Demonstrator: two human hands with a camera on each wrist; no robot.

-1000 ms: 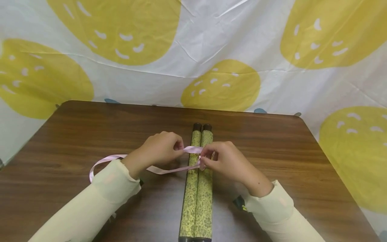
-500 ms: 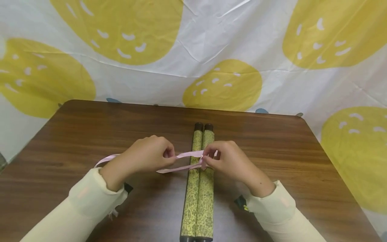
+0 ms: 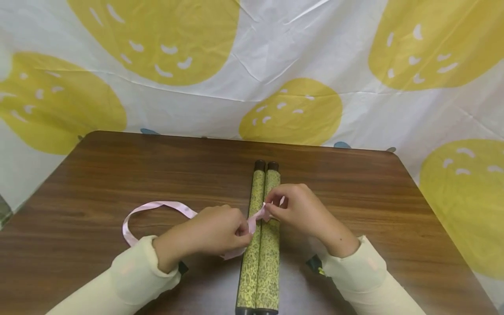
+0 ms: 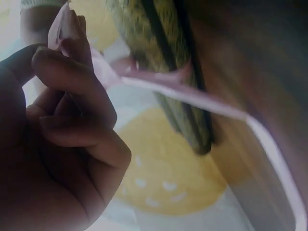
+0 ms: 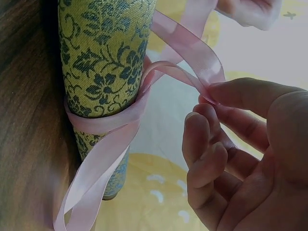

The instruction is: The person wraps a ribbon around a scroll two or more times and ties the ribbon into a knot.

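Observation:
Two rolled scrolls in yellow-green floral brocade, a left one (image 3: 247, 280) and a right one (image 3: 268, 271), lie side by side with dark end knobs. A pink satin ribbon (image 5: 108, 124) loops round the brocade roll. My right hand (image 3: 293, 204) pinches a folded bit of ribbon between thumb and forefinger above the right scroll. At the left scroll's edge, my left hand (image 3: 216, 229) pinches another stretch of the ribbon (image 4: 192, 97); its other fingers are curled in the left wrist view. Beyond the left hand, the ribbon's long tail (image 3: 173, 204) arcs across the table.
The brown wood-grain table (image 3: 346, 175) has rounded far corners. Behind it hangs a white cloth (image 3: 220, 105) with large yellow fruit shapes. Dark straps show beneath both pale sleeves (image 3: 141, 271).
My left hand first shifted slightly left, then came right and nearer to the left scroll with the ribbon. The stretch of ribbon between the hands is shorter. My right hand has barely moved.

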